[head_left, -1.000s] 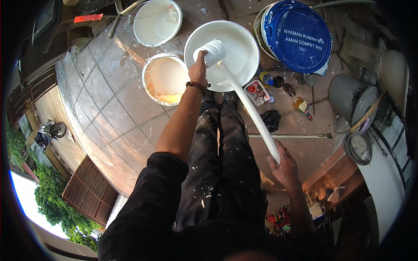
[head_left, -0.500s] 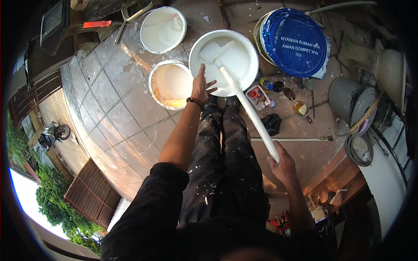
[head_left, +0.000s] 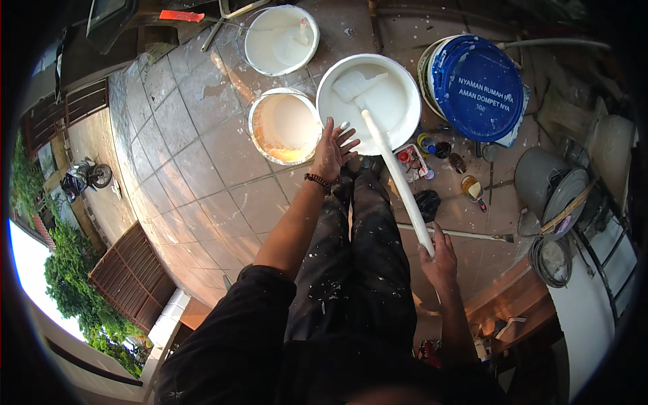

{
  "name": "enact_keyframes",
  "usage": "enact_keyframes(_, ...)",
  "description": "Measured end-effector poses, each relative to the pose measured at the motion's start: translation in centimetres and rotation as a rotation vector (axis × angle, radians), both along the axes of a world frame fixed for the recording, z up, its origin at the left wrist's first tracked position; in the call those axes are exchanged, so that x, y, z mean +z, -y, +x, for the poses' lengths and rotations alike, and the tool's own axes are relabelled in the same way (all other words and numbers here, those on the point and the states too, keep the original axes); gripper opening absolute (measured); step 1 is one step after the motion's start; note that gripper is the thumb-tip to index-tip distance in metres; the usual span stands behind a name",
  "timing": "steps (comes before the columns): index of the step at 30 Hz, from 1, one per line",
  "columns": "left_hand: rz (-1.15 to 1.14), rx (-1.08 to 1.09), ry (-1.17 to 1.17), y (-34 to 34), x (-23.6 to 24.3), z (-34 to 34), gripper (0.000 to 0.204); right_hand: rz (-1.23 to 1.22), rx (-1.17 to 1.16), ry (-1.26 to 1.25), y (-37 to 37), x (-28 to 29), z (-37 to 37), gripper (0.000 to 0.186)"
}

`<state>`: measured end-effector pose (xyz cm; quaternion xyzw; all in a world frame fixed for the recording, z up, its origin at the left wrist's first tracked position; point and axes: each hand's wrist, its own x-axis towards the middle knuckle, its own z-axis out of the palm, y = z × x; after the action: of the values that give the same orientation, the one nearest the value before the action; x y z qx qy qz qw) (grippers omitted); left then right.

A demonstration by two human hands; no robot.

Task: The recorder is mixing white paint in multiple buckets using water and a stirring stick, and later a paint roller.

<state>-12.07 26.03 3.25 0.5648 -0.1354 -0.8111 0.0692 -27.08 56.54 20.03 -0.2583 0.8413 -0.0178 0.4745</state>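
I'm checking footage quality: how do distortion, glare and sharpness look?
Head view throughout: the tiled floor bows at its left edge; the sky at lower left is blown white; the dark sleeve shows little detail; the large white tub and its paint show little contrast; left hand and right hand look fairly sharp.

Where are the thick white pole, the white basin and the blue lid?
Thick white pole [head_left: 397,178]: head view, middle of its shaft.
White basin [head_left: 412,101]: head view, right inner wall.
Blue lid [head_left: 478,88]: head view, middle of its top.
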Motion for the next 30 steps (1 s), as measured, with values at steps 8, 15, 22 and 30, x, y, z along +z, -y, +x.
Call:
enact_keyframes(8, 0.027, 0.014, 0.04, -1.1, 0.1, -0.4, 0.085, -0.119, -0.091, 0.043, 2.4, -0.5, -1.0, 0.067)
enact_keyframes(15, 0.059, 0.136, 0.094, -0.9, -1.3, -0.1, 0.098, -0.016, -0.073, 0.133, 2.7, -3.3, -0.6, 0.063)
enact_keyframes(22, -0.001, 0.105, 0.111, -0.2, -0.7, 0.1, 0.101, 0.044, -0.094, 0.257, 2.6, -3.8, -1.4, 0.06)
enact_keyframes(30, -0.002, 0.159, -0.003, 0.9, 1.6, 2.2, 0.092, -0.16, 0.046, -0.066, 5.2, -3.4, -0.1, 0.06)
